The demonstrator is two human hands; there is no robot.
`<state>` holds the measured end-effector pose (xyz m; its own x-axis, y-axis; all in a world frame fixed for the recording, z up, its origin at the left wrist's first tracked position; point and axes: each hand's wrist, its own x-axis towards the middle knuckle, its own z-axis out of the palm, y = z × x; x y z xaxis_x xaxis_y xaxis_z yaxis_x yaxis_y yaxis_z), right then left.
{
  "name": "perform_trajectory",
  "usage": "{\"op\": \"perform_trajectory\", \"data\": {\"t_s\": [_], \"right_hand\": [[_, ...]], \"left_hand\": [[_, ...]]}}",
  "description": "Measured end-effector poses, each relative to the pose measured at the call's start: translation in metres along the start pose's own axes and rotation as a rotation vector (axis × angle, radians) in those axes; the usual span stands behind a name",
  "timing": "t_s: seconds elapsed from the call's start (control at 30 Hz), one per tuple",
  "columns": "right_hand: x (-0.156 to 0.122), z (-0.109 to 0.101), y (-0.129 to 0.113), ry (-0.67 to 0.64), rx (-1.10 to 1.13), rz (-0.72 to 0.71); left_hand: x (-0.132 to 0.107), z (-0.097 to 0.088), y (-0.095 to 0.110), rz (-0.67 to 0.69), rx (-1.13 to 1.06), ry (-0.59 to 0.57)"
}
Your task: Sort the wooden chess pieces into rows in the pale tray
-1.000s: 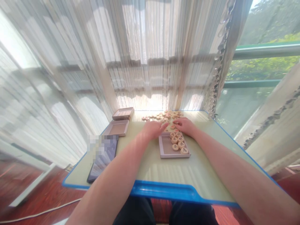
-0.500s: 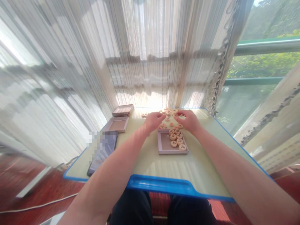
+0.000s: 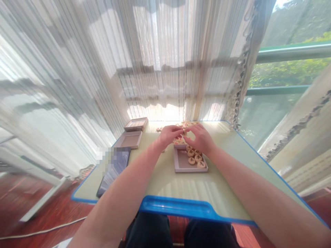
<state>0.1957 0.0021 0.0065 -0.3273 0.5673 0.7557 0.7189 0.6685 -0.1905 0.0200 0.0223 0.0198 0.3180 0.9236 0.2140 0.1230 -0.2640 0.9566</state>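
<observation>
Over the far middle of the table, my left hand [image 3: 169, 135] has its fingers drawn together. Their tips lie beside a round wooden Chinese chess piece [image 3: 184, 133] with a black character; whether they grip it is unclear. From the right, my right hand [image 3: 201, 138] reaches toward the same piece, thumb and fingers apart around its near side. Under that hand stands a shallow open box [image 3: 182, 161]. Black-lettered pieces [image 3: 198, 158] sit along its right side, partly covered by the hand. Red-lettered pieces [image 3: 178, 141] lie just behind the box.
Two more shallow trays, a far one [image 3: 136, 123] and a nearer one [image 3: 131, 139], rest at the table's left. A dark flat object [image 3: 113, 172], partly pixelated, lies before them. More pieces [image 3: 184, 124] spread behind my hands. Curtains [image 3: 160, 82] hang beyond the blue-edged table [image 3: 165, 182].
My right hand has moved left and nearer to my left hand, now above the box's back corner. A black-lettered piece now shows between the hands. My left hand's fingers have drawn closer together.
</observation>
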Motion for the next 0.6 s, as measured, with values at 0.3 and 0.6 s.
{"op": "perform_trajectory", "data": {"t_s": [0.3, 0.6], "right_hand": [[-0.0025, 0.003, 0.0081, -0.087, -0.008, 0.035], [-0.0013, 0.0047, 0.0051, -0.142, -0.039, 0.046]], "left_hand": [[0.0001, -0.0053, -0.0005, -0.06, 0.088, -0.048], [0.0016, -0.0022, -0.0065, -0.067, 0.176, -0.071]]}}
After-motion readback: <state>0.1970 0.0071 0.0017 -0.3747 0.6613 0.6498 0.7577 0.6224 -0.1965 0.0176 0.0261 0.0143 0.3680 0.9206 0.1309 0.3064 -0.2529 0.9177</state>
